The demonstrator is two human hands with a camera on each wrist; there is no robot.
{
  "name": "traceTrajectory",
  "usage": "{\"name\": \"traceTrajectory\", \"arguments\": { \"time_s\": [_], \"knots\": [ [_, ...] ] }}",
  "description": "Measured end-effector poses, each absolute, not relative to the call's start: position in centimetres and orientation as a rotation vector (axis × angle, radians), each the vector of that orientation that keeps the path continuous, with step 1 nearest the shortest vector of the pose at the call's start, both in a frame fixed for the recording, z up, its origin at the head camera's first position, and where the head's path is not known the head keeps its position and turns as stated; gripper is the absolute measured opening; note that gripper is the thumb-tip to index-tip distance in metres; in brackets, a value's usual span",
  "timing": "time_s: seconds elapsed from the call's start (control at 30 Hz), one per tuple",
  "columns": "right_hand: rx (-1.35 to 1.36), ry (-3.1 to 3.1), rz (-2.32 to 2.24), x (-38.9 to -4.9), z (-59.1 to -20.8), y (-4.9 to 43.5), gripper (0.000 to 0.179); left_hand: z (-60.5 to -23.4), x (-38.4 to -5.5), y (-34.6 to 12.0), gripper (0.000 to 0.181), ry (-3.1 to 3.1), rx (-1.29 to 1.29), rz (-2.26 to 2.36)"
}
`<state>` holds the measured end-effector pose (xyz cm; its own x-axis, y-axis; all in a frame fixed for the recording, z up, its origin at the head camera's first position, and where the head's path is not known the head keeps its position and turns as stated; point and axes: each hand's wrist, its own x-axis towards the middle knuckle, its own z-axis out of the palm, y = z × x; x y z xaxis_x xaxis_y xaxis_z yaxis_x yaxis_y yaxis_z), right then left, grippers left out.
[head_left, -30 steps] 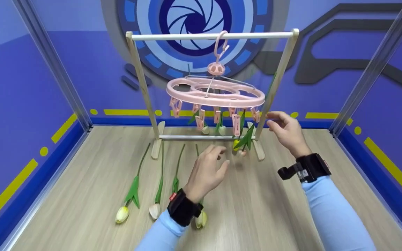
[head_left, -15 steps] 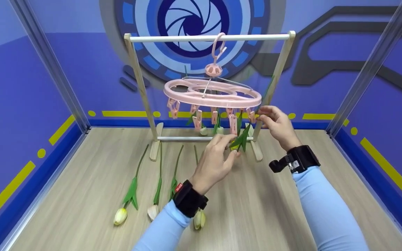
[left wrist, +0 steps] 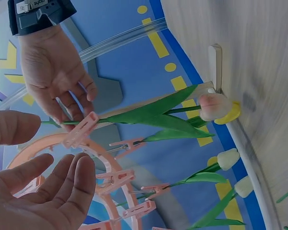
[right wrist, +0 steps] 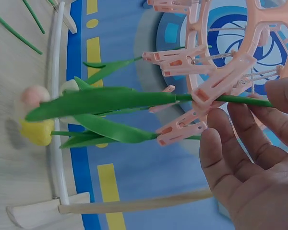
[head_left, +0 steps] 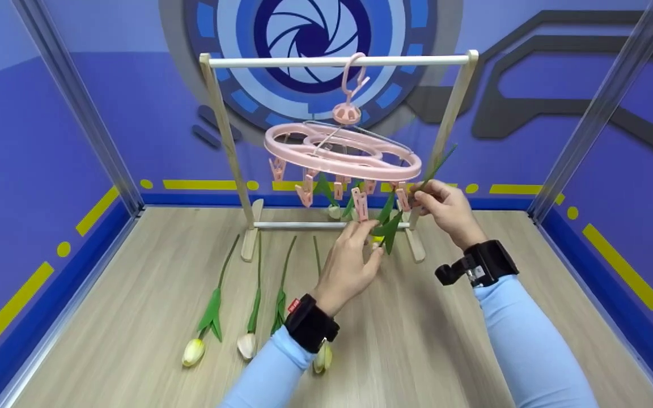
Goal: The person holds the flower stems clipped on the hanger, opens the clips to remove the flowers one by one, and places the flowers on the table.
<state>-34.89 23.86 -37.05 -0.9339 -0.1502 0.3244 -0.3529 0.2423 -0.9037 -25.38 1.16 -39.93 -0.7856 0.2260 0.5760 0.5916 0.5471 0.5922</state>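
Observation:
A tulip with a pinkish-white bloom (left wrist: 215, 106) hangs bloom-down from a pink clothespin (right wrist: 224, 82) at the right of the pink hanger (head_left: 340, 164). My right hand (head_left: 445, 208) pinches its green stem just above that pin, between thumb and fingers. My left hand (head_left: 349, 263) is in front of the hanging blooms, lower and to the left, fingers apart and relaxed. The left wrist view shows nothing in its grasp. Beside the pinkish-white one hangs a yellow tulip (right wrist: 37, 132), partly covered by leaves. White tulips (left wrist: 228, 159) hang from pins further back.
The hanger hooks over the white top bar (head_left: 281, 62) of a wooden stand, whose right foot (head_left: 416, 245) is near my hands. Several tulips lie on the table to the left, including a yellowish one (head_left: 193, 352) and a white one (head_left: 246, 345). Walls enclose the table.
Both hands have come toward the hanging tulip, and the right one now holds its stem. The hanger has turned and dips to the right. The stem's top leans further right.

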Motion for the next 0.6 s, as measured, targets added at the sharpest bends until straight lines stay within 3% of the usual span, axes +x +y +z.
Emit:
{"name": "traceTrajectory", "arguments": {
  "time_s": [0.6],
  "knots": [
    [0.730, -2.213, 1.691, -32.1, -37.4, 21.8, 0.011, -42.2, -26.0, 2.4, 0.040, -2.384, -0.530, -1.224]
  ]
}}
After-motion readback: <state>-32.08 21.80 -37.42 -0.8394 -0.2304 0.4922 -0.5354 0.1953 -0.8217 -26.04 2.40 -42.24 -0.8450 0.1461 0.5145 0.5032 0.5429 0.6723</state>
